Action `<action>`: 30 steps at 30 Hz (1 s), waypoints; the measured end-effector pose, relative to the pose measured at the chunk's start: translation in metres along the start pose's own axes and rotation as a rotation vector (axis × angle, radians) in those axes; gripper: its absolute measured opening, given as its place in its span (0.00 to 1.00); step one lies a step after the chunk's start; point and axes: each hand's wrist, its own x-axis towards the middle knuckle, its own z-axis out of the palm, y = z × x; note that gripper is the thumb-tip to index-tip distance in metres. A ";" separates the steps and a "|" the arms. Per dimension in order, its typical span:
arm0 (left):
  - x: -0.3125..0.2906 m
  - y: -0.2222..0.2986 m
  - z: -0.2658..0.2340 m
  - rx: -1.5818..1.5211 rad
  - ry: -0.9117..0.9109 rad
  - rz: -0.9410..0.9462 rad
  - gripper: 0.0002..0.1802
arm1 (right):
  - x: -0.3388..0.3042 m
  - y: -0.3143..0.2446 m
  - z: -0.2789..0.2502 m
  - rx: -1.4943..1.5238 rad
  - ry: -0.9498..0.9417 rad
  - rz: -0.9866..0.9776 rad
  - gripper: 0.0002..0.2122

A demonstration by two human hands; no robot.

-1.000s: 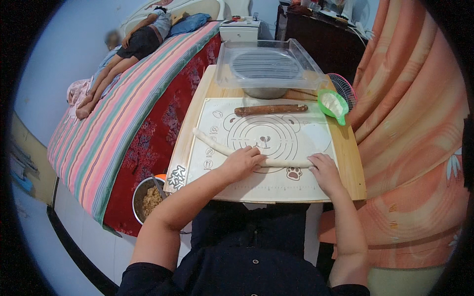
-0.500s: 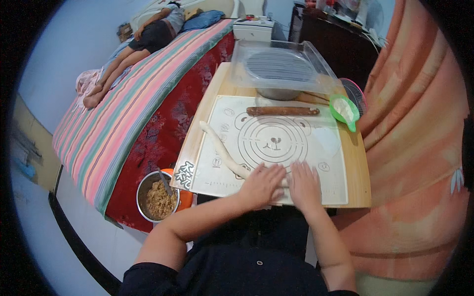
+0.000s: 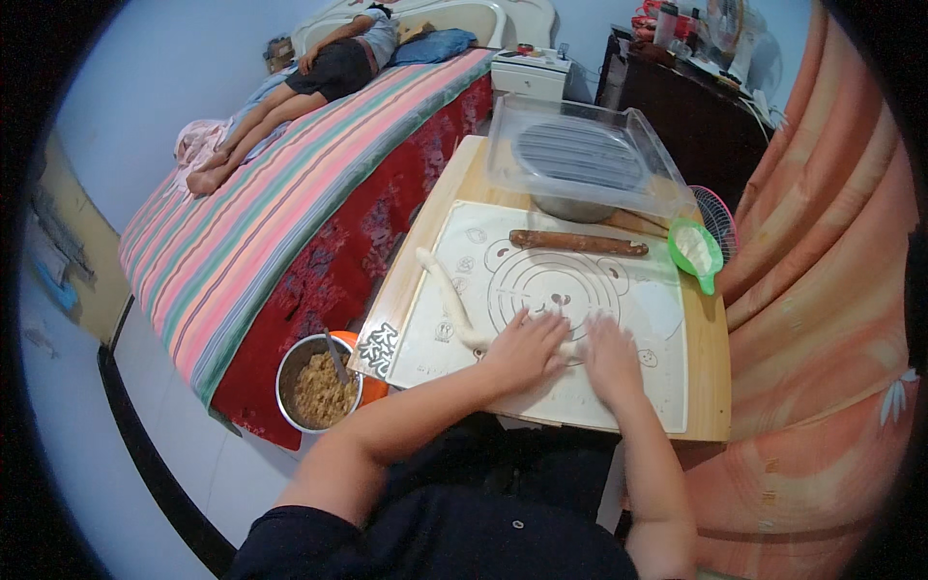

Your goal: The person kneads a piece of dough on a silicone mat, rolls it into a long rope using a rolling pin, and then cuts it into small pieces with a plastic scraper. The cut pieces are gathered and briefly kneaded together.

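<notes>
A long, thin rope of dough (image 3: 448, 298) curves from the mat's upper left down to its near middle and runs beneath my hands. My left hand (image 3: 527, 350) lies flat on the dough with fingers stretched forward. Beside it, my right hand (image 3: 613, 362) presses on the rope's right end, fingers extended and slightly blurred. Both palms hide part of the dough. Under everything is a cream baking mat (image 3: 660, 391) printed with a bear face and circles. A brown wooden rolling pin (image 3: 578, 243) rests across the mat's far side, away from both hands.
Behind the pin, a clear plastic tray (image 3: 503, 159) sits over a metal bowl (image 3: 570, 207). A green scoop of flour (image 3: 695, 249) stands at the table's right edge. A pot of filling (image 3: 322, 390) is lower left. A person (image 3: 333, 72) lies on the striped bed (image 3: 290, 164).
Both hands have rolled forward over the dough, away from my body. The left part of the rope bends more sharply. The whole view has shifted slightly.
</notes>
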 end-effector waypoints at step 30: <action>0.044 -0.030 -0.018 0.023 0.182 -0.235 0.32 | 0.060 0.015 -0.005 0.070 0.287 0.117 0.25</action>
